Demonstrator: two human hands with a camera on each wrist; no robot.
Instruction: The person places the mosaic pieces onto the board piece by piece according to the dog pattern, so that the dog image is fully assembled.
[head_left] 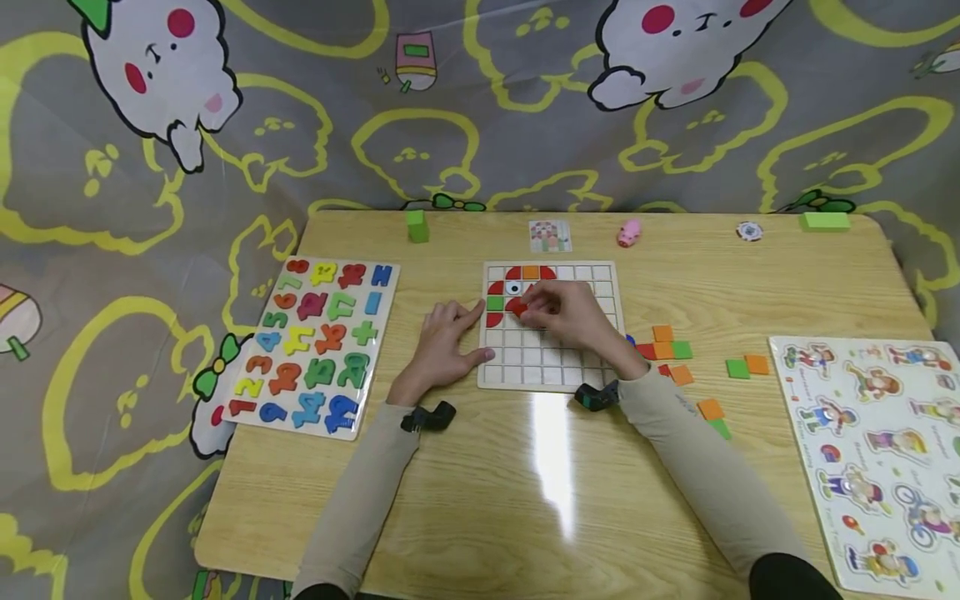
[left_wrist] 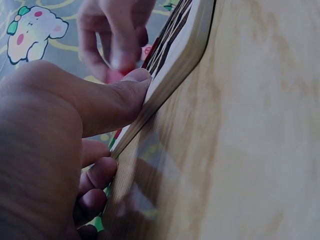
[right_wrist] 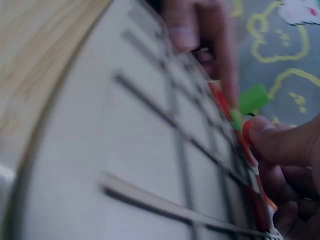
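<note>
R. hand (head_left: 570, 313) pinched a red piece (right_wrist: 247, 131), prob. light & stiff, best held by edges (maybe slippery); L. hand (head_left: 444, 346), fingers spread, touched the board (head_left: 517, 375).

Left hand (left_wrist: 65, 115) against edge of board (left_wrist: 176, 71)

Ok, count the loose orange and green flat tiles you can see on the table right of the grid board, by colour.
Orange tiles: 5
Green tiles: 3
Total: 8 visible; the right sleeve may hide more.
</note>
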